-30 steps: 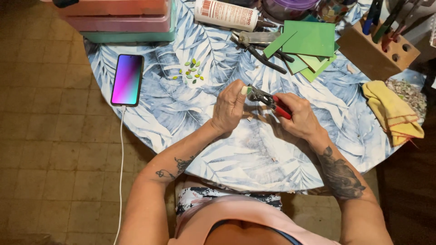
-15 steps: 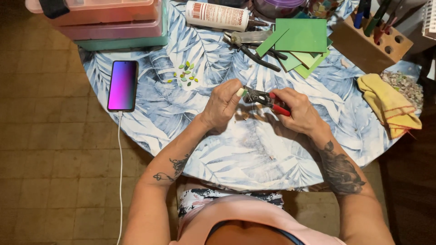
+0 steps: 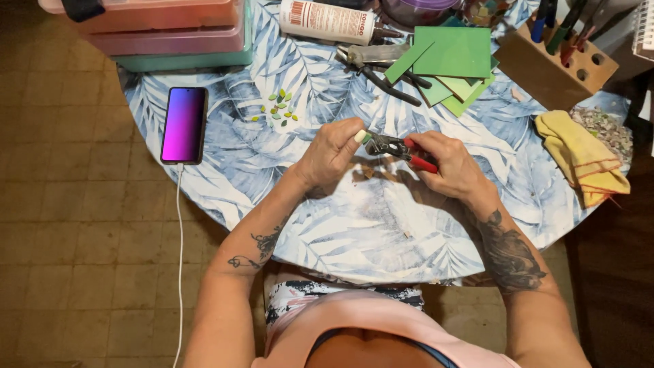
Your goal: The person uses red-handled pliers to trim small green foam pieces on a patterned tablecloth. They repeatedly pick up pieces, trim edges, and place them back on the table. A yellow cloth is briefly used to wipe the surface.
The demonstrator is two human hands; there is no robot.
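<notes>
Over the middle of the round table (image 3: 354, 232), which is covered in a blue leaf-print cloth, the person's right hand (image 3: 453, 167) is wrapped around the red handles of a pair of nippers (image 3: 398, 146), fingers curled tight about the grips. The left hand (image 3: 332, 151) meets the tool's metal head, with thumb and fingertips pinched on a small pale green piece (image 3: 362, 136) held right at the jaws. Whether the jaws are biting the piece cannot be told. Toward the table's far edge lies a scatter of little green chips (image 3: 278, 109), and a phone (image 3: 184, 124) with a purple screen rests near the left edge, its white cable hanging off the table. At the far edge sit stacked plastic boxes (image 3: 170, 31), a glue bottle (image 3: 330, 20) lying on its side, a pair of pliers (image 3: 381, 65) and green tiles (image 3: 456, 58). A wooden tool block (image 3: 555, 58) and a yellow cloth (image 3: 579, 153) lie by the right edge.
</notes>
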